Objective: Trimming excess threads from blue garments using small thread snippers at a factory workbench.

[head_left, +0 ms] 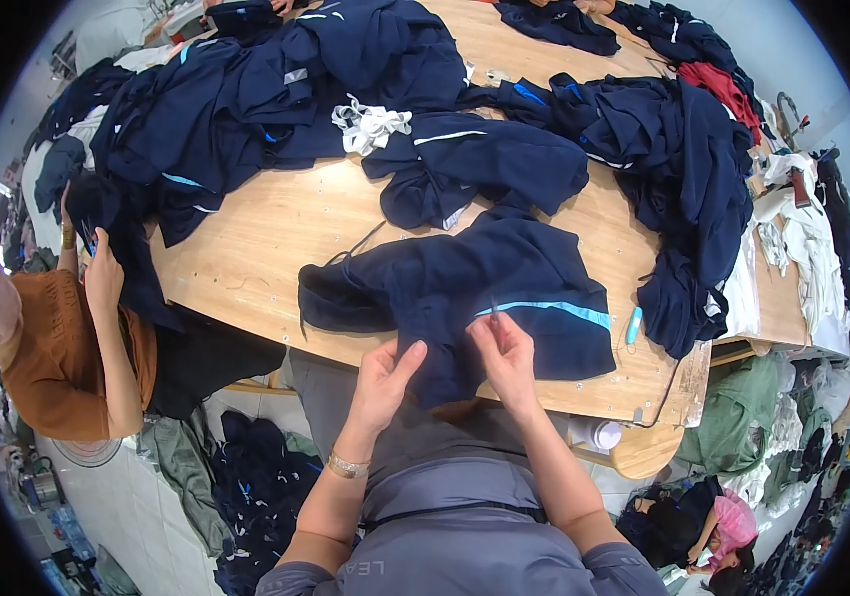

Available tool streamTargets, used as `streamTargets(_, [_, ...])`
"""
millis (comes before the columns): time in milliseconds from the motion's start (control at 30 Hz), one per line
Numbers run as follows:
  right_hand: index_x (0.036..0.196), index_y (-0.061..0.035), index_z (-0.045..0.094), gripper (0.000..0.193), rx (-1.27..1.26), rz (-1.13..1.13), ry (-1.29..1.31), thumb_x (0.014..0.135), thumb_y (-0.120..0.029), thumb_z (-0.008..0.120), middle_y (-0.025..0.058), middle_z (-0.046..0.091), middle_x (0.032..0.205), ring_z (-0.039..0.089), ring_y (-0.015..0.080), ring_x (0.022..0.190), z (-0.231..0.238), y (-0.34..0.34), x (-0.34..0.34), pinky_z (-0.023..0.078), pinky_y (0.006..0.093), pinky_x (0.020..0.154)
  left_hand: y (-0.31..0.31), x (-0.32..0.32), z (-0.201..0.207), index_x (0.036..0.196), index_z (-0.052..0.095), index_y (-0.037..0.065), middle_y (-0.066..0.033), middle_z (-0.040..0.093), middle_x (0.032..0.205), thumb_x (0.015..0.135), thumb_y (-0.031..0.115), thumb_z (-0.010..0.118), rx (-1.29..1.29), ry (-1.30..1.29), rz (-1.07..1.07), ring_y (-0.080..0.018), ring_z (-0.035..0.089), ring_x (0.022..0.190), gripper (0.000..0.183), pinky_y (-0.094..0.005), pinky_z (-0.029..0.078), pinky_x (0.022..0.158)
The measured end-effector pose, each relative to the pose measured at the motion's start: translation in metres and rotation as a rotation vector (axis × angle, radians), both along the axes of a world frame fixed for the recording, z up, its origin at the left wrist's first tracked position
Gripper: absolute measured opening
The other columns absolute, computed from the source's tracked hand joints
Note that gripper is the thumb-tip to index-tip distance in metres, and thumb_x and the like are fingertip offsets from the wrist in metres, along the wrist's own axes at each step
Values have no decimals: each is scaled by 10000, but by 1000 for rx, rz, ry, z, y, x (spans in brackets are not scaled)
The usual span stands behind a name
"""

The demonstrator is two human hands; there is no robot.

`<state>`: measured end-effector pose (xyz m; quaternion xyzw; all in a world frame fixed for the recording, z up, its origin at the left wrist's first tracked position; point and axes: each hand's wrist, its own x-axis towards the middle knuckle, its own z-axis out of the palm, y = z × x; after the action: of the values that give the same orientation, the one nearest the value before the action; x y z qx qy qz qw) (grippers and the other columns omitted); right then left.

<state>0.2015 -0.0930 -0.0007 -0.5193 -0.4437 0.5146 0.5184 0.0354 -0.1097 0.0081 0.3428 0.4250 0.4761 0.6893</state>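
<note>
A navy garment [524,258] with a light blue stripe [549,308] lies across the near edge of the wooden table in front of me. My left hand [386,381] pinches its cloth near the edge, thumb on top. My right hand [506,360] is closed just above the garment, beside the stripe. A small, thin, dark tool [494,312] sticks up from its fingertips; its exact kind is too blurred to tell. A drawcord [355,248] trails from the garment's left part.
Large heaps of navy garments [246,109] cover the table's [276,223] far side and right [683,149]. White strips [370,127] lie bundled on one. A light blue marker-like stick [634,326] rests at right. A co-worker in brown [77,348] handles navy cloth at left.
</note>
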Motion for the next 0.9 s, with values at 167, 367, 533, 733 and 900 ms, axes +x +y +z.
streamTargets(167, [754,-27,524,295,105,147,-289,854,-294,600,77,441,589,440,141,512,10,-5,9,350,271,497,1,-1,3,1056,606,-40,-28,641,961,918,187,554,31,36,25,-63,557,835,270,-213,443,764])
streamTargets(367, [679,-56,524,372,361,232,-797,806,-390,629,81,540,610,541,255,519,20,1,17,392,328,464,2,-1,9,1059,610,-32,-35,655,931,918,199,551,141,238,18,-61,561,811,277,-212,452,732])
streamTargets(533, [665,-63,525,391,435,243,-847,785,-416,643,70,537,599,537,246,497,21,4,20,388,318,446,2,0,16,1015,626,-26,-61,675,825,893,207,580,216,454,30,-69,574,739,268,-233,465,672])
streamTargets(733, [656,-72,522,386,485,247,-900,785,-414,646,66,536,595,533,245,485,21,6,19,388,317,442,4,-1,20,1004,622,-30,-80,679,815,889,203,581,236,564,3,-79,578,736,263,-248,466,667])
streamTargets(900, [667,-65,523,371,404,157,-867,803,-391,638,71,530,590,533,248,491,19,7,23,389,319,447,6,-2,20,1000,621,-33,-81,677,813,891,211,579,230,544,19,-78,572,735,270,-247,463,664])
